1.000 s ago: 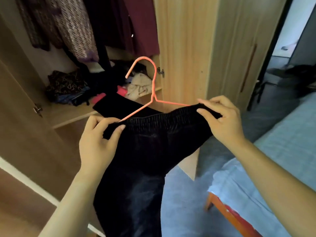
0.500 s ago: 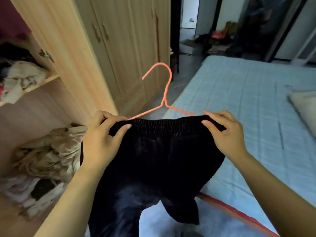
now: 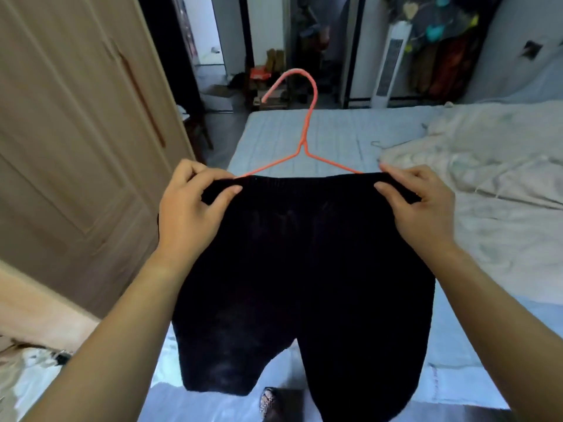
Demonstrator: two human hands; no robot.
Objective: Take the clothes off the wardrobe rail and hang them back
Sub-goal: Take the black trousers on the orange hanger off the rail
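A wide bed with a pale blue quilted cover (image 3: 335, 132) fills the right and middle of the view, and a light brown panelled wooden wardrobe door (image 3: 76, 147) stands along the left. In front of the person, over the near edge of the bed, hangs a pair of black soft-fabric trousers (image 3: 289, 269), their elastic waistband stretched level between the two hands and the legs dropping down out of view. A crumpled cream blanket (image 3: 487, 184) lies on the right side of the bed. A white tower fan (image 3: 387, 62) stands beyond the far end of the bed. A thin orange wire hanger (image 3: 304, 146) rises from the waistband, its sloping shoulders running into the cloth and its hook upright above. The left hand (image 3: 189, 208) pinches the waistband's left end, thumb in front and fingers curled over the top; the right hand (image 3: 423, 208) pinches the right end likewise.
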